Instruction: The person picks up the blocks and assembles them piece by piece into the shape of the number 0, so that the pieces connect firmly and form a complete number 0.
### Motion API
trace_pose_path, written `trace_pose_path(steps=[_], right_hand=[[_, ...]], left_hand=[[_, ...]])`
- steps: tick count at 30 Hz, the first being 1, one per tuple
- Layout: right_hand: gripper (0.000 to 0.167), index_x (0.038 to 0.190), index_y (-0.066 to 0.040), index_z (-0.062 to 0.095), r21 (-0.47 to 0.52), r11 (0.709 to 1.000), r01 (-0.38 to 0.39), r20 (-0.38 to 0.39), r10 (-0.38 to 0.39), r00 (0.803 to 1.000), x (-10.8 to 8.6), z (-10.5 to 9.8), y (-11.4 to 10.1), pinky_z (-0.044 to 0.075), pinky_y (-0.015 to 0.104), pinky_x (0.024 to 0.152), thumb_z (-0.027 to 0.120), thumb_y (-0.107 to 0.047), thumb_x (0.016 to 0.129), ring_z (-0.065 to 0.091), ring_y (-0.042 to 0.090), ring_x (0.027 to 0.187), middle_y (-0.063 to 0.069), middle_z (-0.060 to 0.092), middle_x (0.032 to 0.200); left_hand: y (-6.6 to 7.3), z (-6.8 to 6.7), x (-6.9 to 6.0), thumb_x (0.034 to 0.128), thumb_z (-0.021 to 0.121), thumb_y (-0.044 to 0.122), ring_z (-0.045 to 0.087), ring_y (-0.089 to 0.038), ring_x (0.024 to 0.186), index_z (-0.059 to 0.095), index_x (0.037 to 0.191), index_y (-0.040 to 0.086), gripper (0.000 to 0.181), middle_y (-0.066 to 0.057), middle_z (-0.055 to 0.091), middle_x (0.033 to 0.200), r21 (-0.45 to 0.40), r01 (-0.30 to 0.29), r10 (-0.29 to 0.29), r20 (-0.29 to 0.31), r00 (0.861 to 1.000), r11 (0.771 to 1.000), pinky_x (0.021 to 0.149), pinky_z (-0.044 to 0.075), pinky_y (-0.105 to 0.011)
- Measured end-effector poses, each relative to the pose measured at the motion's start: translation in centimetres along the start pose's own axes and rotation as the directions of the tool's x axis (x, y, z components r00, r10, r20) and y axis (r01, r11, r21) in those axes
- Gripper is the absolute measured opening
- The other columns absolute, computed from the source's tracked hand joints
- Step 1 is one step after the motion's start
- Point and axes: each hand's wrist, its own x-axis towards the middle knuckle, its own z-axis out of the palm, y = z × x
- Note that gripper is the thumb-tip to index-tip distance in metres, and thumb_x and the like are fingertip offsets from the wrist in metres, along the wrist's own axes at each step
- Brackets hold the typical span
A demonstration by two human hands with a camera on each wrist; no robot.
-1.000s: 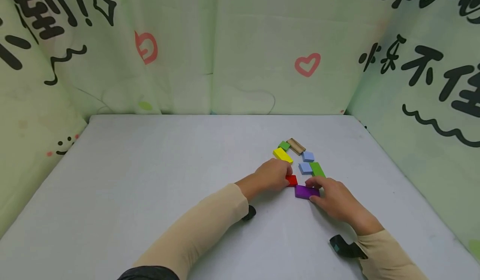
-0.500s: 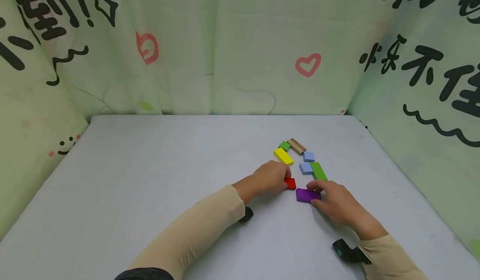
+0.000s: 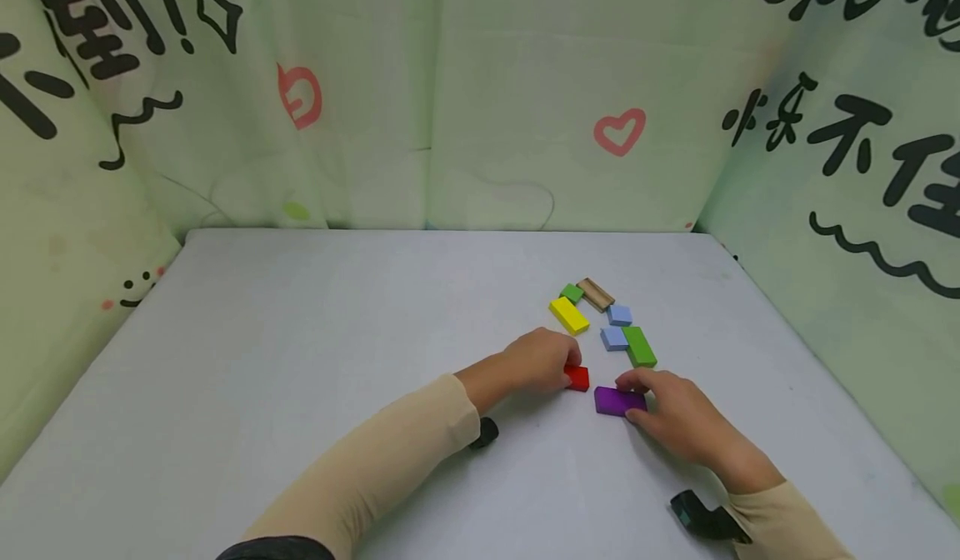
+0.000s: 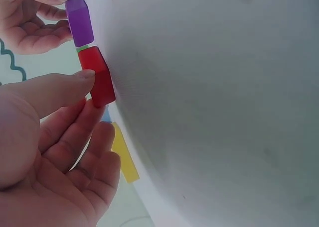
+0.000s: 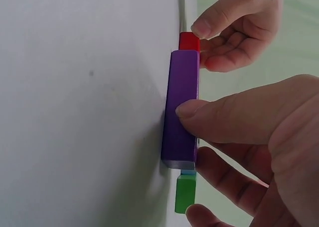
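My left hand (image 3: 538, 361) pinches a red block (image 4: 97, 76) between thumb and fingers at the tabletop. To its right, my right hand (image 3: 678, 417) holds a purple block (image 5: 182, 107) the same way, thumb on its near side. A small gap parts the two blocks in the head view. Beyond the left hand lies a yellow block (image 3: 569, 316), with a small green block (image 3: 572, 293) at its far end. Past the right hand, a longer green block (image 3: 640, 347) touches a light blue block (image 3: 613, 339). My left fingers partly cover the red block.
A brown block (image 3: 596, 294) and a second light blue block (image 3: 619, 316) lie at the back of the loose ring of blocks. The white table (image 3: 315, 335) extends widely to the left. Printed curtains (image 3: 360, 110) stand behind and at both sides.
Both hands have drawn slightly toward me with their blocks. The red block has shifted away from the purple one, opening a gap. The other blocks keep their arrangement.
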Motion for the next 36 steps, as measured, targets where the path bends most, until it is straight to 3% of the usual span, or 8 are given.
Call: trace_pose_path(steps=[16, 25, 36], right_hand=[[0.038, 0.119, -0.002, 0.065, -0.006, 1.0, 0.003, 0.012, -0.003, 1.0, -0.6, 0.1, -0.5, 0.049, 0.056, 0.09, 0.08, -0.005, 0.083, 0.062, 0.031, 0.104, 0.008, 0.068, 0.111], [0.039, 0.119, -0.004, 0.066, -0.002, 1.0, -0.018, 0.03, 0.018, 0.999, -1.1, 0.4, -0.7, 0.049, 0.056, 0.091, 0.08, -0.006, 0.083, 0.062, 0.03, 0.104, 0.006, 0.068, 0.111], [0.038, 0.118, -0.004, 0.066, -0.014, 1.0, 0.015, 0.013, -0.015, 1.0, -1.5, 0.5, -0.8, 0.049, 0.056, 0.09, 0.081, -0.005, 0.082, 0.062, 0.029, 0.103, 0.005, 0.068, 0.11]], left_hand=[[-0.6, 0.1, -1.5, 0.0931, 0.073, 0.015, 0.053, -0.009, 0.089, 0.069, 0.12, 0.015, 0.027, 0.005, 0.065, 0.1, 0.021, -0.081, 0.08, 0.04, 0.996, 0.996, 0.078, 0.046, -0.019], [-0.7, 0.3, -2.3, 0.0919, 0.074, 0.014, 0.053, -0.008, 0.089, 0.069, 0.119, 0.016, 0.028, 0.006, 0.064, 0.1, 0.012, -0.097, 0.096, 0.072, 0.993, 0.995, 0.078, 0.047, -0.018], [-0.9, 0.4, -3.1, 0.0921, 0.074, 0.013, 0.053, -0.008, 0.09, 0.07, 0.12, 0.017, 0.028, 0.007, 0.064, 0.101, 0.017, -0.129, 0.127, 0.095, 0.987, 0.991, 0.079, 0.047, -0.018]])
